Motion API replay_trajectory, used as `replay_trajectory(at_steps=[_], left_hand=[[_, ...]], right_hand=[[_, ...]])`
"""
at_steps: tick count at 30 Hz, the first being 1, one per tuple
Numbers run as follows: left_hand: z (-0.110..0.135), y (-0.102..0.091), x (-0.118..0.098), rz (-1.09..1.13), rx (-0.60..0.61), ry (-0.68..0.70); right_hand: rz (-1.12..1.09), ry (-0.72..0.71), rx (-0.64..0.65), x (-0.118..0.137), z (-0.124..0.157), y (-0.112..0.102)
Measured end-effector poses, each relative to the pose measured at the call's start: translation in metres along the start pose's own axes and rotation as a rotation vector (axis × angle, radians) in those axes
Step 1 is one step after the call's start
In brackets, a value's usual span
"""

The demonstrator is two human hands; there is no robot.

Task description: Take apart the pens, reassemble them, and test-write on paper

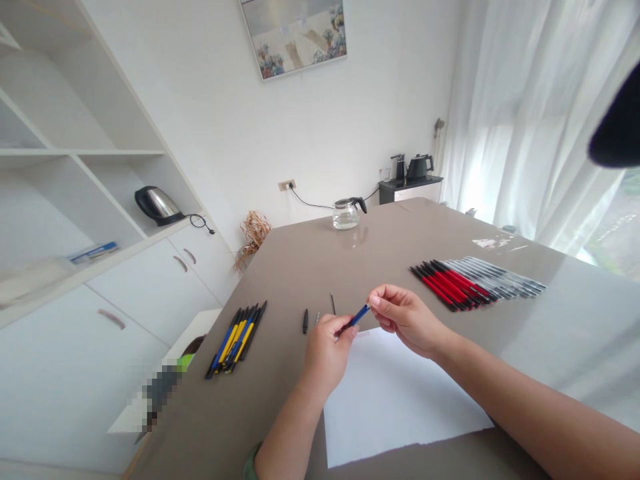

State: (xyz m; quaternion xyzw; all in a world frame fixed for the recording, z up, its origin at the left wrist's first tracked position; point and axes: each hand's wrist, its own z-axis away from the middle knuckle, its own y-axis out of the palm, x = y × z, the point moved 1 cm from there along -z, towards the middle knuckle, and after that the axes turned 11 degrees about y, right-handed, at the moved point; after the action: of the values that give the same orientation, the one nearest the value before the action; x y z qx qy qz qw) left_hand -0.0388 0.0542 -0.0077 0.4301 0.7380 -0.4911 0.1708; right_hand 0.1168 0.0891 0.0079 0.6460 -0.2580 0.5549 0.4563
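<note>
A blue pen barrel [359, 315] slants upward over the top of a white paper sheet [400, 400]. My left hand [325, 350] is closed around its lower part. Thumb and forefinger of my right hand [407, 317] pinch at the barrel's upper end; whatever small piece is between those fingertips is too small to make out. Just beyond my left hand lie a black pen part [305, 321], a tiny pale piece [317, 317] that may be a spring, and a thin dark refill [333, 303], partly hidden by the hand.
To the left lies a pile of blue, yellow and black pens [237, 340]. Rows of red pens [450, 287] and clear pens [500, 277] lie at the right. A glass pot [346, 215] stands at the table's [300, 257] far end. White shelves [90, 152] line the left side.
</note>
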Motion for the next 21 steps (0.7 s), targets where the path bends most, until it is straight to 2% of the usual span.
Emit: replay_trajectory(at_steps=[21], left_hand=[[-0.0004,-0.0013,-0.0069,0.094,-0.011,-0.033]], right_hand=[[-0.116,0.124,0.01,0.0007,-0.0008,0.0004]])
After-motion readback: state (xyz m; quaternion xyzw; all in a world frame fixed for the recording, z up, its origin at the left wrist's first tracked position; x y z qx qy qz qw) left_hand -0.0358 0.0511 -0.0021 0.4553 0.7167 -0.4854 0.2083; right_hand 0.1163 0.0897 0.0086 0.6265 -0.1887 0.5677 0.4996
